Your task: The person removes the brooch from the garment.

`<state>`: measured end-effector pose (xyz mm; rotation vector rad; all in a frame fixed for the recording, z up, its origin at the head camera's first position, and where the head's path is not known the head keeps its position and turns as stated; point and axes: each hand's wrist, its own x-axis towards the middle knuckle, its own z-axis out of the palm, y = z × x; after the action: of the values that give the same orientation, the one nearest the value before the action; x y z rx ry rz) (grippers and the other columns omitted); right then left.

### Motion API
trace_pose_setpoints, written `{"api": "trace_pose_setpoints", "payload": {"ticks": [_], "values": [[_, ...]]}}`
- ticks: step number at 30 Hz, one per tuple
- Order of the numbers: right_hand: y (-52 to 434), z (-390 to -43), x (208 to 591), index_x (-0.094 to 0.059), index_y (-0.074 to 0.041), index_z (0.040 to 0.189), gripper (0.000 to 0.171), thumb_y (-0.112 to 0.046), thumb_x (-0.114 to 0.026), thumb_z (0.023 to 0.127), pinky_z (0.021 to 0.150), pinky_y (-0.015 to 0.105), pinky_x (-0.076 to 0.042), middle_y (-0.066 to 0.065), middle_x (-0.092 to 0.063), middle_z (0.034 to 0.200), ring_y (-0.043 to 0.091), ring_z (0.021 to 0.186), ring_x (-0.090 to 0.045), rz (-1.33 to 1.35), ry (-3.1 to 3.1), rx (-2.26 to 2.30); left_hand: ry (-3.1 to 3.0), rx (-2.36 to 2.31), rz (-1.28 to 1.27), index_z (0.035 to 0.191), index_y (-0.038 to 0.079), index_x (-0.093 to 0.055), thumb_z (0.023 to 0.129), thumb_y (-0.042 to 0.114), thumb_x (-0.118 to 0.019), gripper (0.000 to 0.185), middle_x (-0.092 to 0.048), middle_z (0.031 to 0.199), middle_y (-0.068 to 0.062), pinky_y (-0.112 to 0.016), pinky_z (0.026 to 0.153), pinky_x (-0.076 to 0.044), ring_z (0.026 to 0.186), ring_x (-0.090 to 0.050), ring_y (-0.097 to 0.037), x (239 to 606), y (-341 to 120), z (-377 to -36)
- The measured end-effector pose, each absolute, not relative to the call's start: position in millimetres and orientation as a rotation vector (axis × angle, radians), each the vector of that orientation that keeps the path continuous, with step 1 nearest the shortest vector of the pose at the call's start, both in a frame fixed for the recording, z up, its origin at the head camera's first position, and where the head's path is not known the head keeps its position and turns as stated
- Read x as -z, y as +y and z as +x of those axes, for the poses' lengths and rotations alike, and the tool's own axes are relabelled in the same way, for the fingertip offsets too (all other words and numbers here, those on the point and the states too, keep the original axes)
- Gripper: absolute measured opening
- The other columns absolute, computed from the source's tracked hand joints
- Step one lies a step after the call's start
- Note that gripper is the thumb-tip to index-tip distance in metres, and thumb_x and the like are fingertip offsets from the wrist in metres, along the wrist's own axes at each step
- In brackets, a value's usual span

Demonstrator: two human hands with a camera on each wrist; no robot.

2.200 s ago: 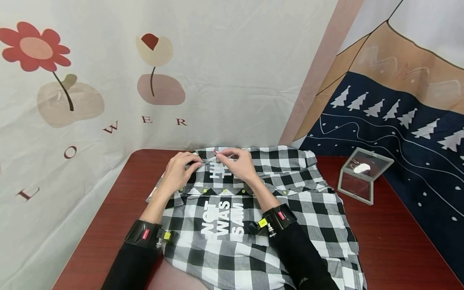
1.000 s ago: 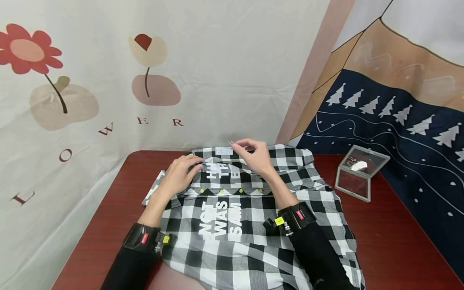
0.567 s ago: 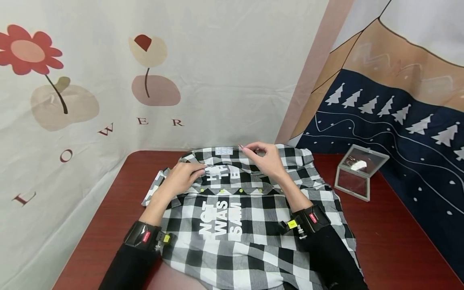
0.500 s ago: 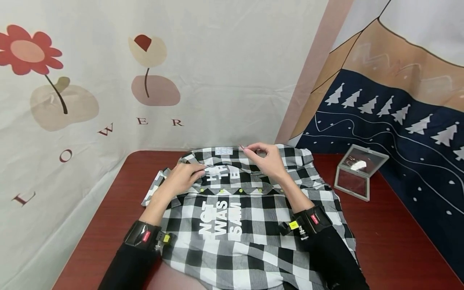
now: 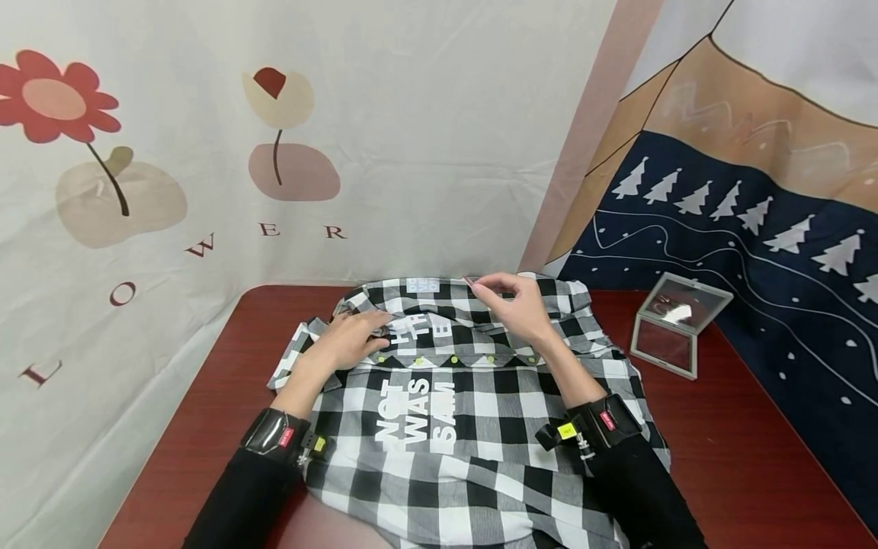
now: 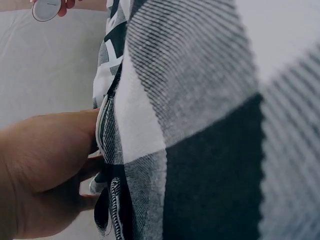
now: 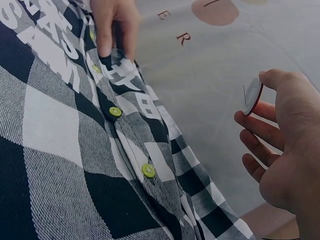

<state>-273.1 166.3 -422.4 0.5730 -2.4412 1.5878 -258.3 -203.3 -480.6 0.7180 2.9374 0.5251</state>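
A black-and-white checked shirt (image 5: 494,412) with white lettering and green buttons (image 7: 148,170) lies spread on the table. My left hand (image 5: 353,339) is at the shirt's front near its upper left, thumb and fingers at a fold of cloth. In the left wrist view its fingertips go out of sight behind the cloth's edge. My right hand (image 5: 519,305) pinches a round pin badge (image 7: 253,96) by its rim between thumb and fingers, just above the shirt's far part. Its pale back shows a thin straight pin, and its edge is red.
At the table's right side stands a hinged clear case (image 5: 682,324) with its lid raised, something small inside. The reddish-brown table (image 5: 741,450) reaches printed curtains (image 5: 439,152) at the back and right.
My right hand has moved right, away from my left hand, carrying the badge. My left hand has lowered slightly over the shirt. A pale print at the shirt's far edge has come into view.
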Motion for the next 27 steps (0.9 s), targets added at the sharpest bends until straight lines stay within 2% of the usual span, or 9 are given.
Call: {"api": "trace_pose_setpoints", "payload": {"ticks": [2,5,9,13,16,23,27], "values": [[167.9,-272.9,423.0,-0.087,-0.015,0.119,0.024,-0.035,-0.081,0.107,0.101,0.049,-0.059,0.011,-0.085,0.116,0.022,0.106,-0.074,0.568,-2.446,-1.583,2.869,-0.482,0.685,0.174,0.017,-0.047,0.117,0.040,-0.064,0.064,-0.044,0.181,-0.015,-0.082,0.133,-0.026,0.170,-0.038,-0.044,470.1,-199.4,-249.4],[170.2,-272.3,424.0,-0.087,-0.016,0.119,0.024,-0.035,-0.081,0.107,0.098,0.045,-0.060,0.009,-0.085,0.117,0.021,0.104,-0.075,0.561,-2.452,-1.581,2.776,-0.474,0.608,0.181,0.022,-0.029,0.119,0.056,-0.050,0.074,-0.022,0.191,-0.009,-0.082,0.137,-0.006,0.178,-0.015,-0.041,469.6,-197.8,-245.0],[172.6,-271.7,425.0,-0.087,-0.016,0.119,0.024,-0.035,-0.081,0.106,0.098,0.045,-0.061,0.009,-0.085,0.121,0.019,0.104,-0.074,0.548,-2.457,-1.588,2.708,-0.430,0.521,0.184,0.028,-0.011,0.110,0.084,-0.034,0.095,-0.001,0.193,0.001,-0.076,0.140,0.007,0.181,0.001,-0.034,476.8,-196.5,-246.8],[173.7,-271.7,425.6,-0.088,-0.014,0.118,0.024,-0.034,-0.082,0.106,0.103,0.051,-0.060,0.010,-0.084,0.126,0.017,0.106,-0.073,0.546,-2.451,-1.601,2.692,-0.396,0.477,0.183,0.031,-0.006,0.098,0.101,-0.024,0.111,0.004,0.192,0.006,-0.072,0.142,0.009,0.181,0.005,-0.029,481.1,-195.2,-250.2],[174.0,-271.3,425.7,-0.088,-0.013,0.117,0.024,-0.033,-0.082,0.105,0.104,0.052,-0.060,0.011,-0.084,0.128,0.016,0.108,-0.073,0.550,-2.448,-1.599,2.694,-0.389,0.472,0.183,0.031,-0.007,0.097,0.102,-0.024,0.113,0.003,0.192,0.006,-0.072,0.142,0.009,0.181,0.005,-0.029,481.8,-195.0,-251.2],[176.3,-268.0,422.1,-0.087,-0.012,0.120,0.024,-0.031,-0.081,0.106,0.101,0.048,-0.062,0.012,-0.084,0.126,0.017,0.106,-0.074,0.567,-2.447,-1.603,2.728,-0.579,0.528,0.184,0.028,-0.016,0.104,0.092,-0.038,0.104,-0.005,0.194,-0.005,-0.080,0.138,0.008,0.180,-0.003,-0.039,469.1,-200.7,-242.5],[179.0,-264.1,417.4,-0.087,-0.012,0.121,0.024,-0.030,-0.081,0.107,0.102,0.050,-0.061,0.012,-0.085,0.125,0.019,0.107,-0.075,0.571,-2.439,-1.597,2.789,-0.746,0.623,0.182,0.022,-0.026,0.113,0.074,-0.047,0.089,-0.012,0.192,-0.014,-0.084,0.136,0.002,0.178,-0.012,-0.046,448.4,-202.3,-235.8]]}}
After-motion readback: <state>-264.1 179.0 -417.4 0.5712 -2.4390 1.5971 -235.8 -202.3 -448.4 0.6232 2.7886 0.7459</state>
